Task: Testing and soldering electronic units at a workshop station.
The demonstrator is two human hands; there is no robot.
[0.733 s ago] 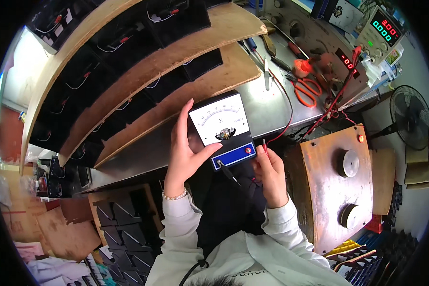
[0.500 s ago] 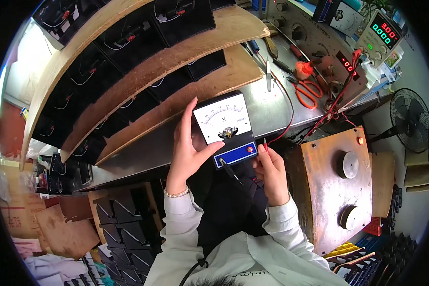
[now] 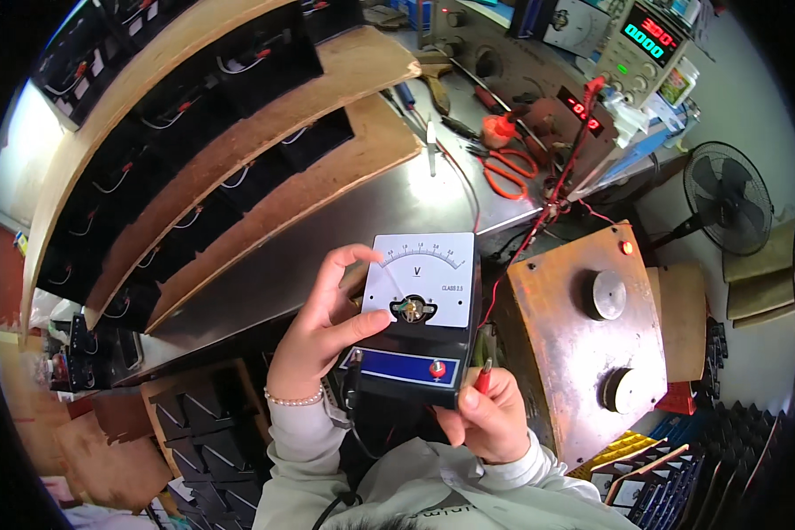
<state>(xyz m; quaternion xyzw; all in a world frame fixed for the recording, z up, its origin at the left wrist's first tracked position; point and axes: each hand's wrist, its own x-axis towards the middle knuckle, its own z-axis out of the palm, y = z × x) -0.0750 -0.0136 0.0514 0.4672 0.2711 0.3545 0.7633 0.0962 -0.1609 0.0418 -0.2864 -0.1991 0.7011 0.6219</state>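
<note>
An analog voltmeter [image 3: 420,278] with a white scale and a black body is tilted up before my chest. My left hand [image 3: 314,340] grips its left side, thumb on the lower face beside the exposed pointer pivot [image 3: 412,308]. A black clip [image 3: 352,378] is attached at the left end of the meter's blue terminal strip [image 3: 397,366]. At the strip's right end sits a red terminal [image 3: 437,369]. My right hand [image 3: 495,420], by the lower right corner, pinches a red test clip [image 3: 483,380], its metal tip upward and apart from that terminal.
Wooden shelves [image 3: 362,66] of black meter housings stand at the left of the metal bench [image 3: 327,212]. Orange-handled scissors [image 3: 508,172] and other tools lie toward the back. A power supply [image 3: 642,53] with lit digits, a metal box with two knobs [image 3: 583,344] and a fan [image 3: 727,199] are at the right.
The voltmeter has come lower and closer to my body, turned more upright. My right hand has moved down with the red clip, whose tip now shows. The whole view has shifted.
</note>
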